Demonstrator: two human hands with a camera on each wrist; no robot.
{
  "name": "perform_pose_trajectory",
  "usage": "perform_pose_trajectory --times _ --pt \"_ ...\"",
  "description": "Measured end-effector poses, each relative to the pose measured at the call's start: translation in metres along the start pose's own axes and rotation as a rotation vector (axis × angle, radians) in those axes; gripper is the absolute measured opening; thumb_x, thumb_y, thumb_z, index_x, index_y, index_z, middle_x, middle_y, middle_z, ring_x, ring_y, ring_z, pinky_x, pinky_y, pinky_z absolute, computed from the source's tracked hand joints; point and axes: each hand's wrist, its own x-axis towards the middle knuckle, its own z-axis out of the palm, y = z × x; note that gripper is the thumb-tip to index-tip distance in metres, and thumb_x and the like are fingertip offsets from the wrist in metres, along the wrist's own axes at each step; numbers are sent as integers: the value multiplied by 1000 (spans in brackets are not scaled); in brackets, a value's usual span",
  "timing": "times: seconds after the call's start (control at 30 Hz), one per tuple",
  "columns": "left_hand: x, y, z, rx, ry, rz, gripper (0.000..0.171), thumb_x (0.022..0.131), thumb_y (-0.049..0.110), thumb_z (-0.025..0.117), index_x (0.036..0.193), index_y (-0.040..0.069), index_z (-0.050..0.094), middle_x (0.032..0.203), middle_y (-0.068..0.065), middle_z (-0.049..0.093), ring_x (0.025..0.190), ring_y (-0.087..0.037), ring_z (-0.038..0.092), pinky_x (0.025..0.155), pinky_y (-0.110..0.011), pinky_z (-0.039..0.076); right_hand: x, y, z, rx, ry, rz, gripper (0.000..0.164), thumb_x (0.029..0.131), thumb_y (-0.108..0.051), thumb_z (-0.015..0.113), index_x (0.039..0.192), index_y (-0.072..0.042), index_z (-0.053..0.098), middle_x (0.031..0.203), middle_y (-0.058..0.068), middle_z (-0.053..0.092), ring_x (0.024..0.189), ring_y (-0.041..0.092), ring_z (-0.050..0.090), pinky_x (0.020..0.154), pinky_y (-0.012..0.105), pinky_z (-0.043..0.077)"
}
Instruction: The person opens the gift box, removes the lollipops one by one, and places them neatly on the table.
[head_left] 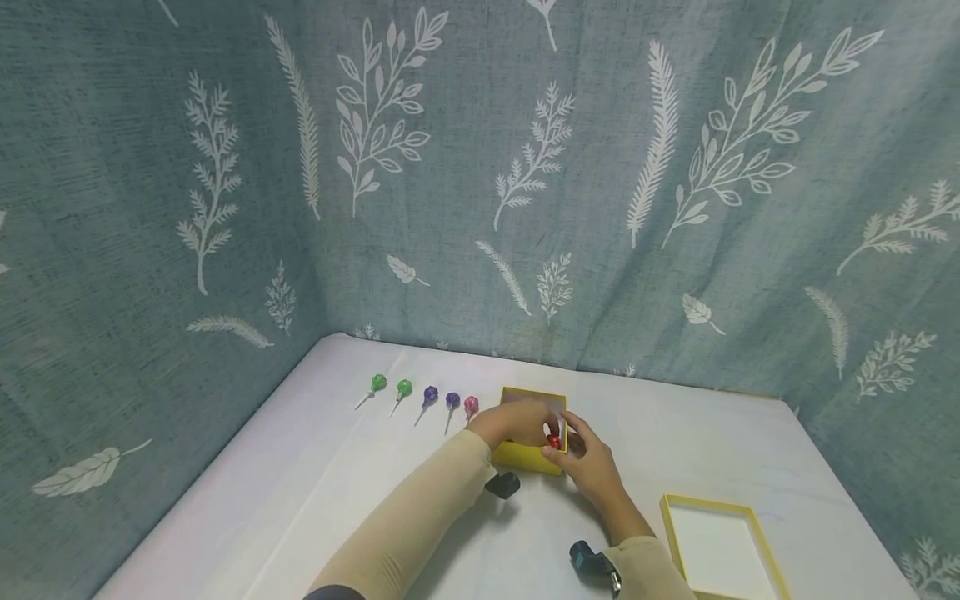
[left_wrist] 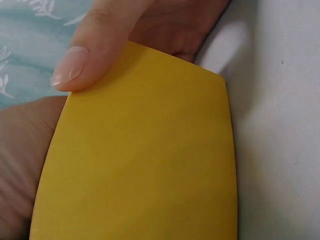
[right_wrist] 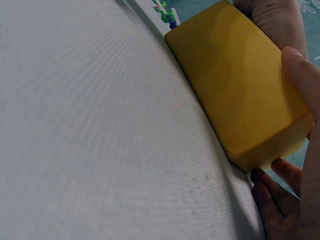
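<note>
A yellow open-topped box stands near the middle of the white table. My left hand reaches over its front wall, fingers down inside, pinching a shiny red lollipop at the right end. The stick is hidden. My right hand grips the right end of the box. In the right wrist view, its thumb lies over the upper edge of the box wall, with other fingers round the end. The left wrist view shows that thumb on the rim of the yellow wall.
Left of the box, several lollipops lie in a row: two green, two purple and one pink. A white lid with a yellow rim lies at the front right. Behind the table hangs a patterned teal curtain.
</note>
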Motion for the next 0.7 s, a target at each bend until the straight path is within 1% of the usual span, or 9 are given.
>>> perform_pose_trajectory --times 0.1,0.27,0.33,0.43,0.57,0.7 --pt "1 0 1 -17 20 9 19 84 28 76 100 20 71 93 10 65 84 -8 58 77 -28 48 -1 0 0 -8 -2 5 75 81 -42 78 145 -21 45 145 17 46 123 38 52 97 52 43" --pt "3 0 2 -22 89 -15 15 85 27 74 97 18 68 81 11 61 74 -8 57 66 -26 47 0 -1 -1 -12 -2 12 74 81 -42 78 145 -22 46 144 18 46 124 38 51 98 53 41" --pt "3 0 2 -18 123 -30 15 86 27 73 97 18 69 81 12 61 73 -7 56 67 -26 47 0 -1 -1 -9 1 13 75 80 -41 79 145 -22 46 144 17 46 124 37 51 99 52 40" --pt "3 0 2 -22 154 -62 16 88 28 72 100 17 70 81 12 63 72 -7 57 70 -28 48 1 0 -1 1 7 12 75 79 -40 80 144 -21 46 145 16 45 124 36 51 100 50 40" --pt "4 1 1 29 193 -108 17 91 23 66 107 17 70 84 9 64 73 -10 57 74 -33 49 1 1 0 2 11 11 76 79 -41 80 144 -21 47 145 16 45 124 37 51 100 51 40" --pt "6 3 1 77 219 -131 20 90 18 65 110 17 68 86 6 64 74 -13 56 75 -35 49 1 1 1 -21 16 -2 76 79 -42 79 144 -20 46 144 17 46 123 38 52 100 51 40"
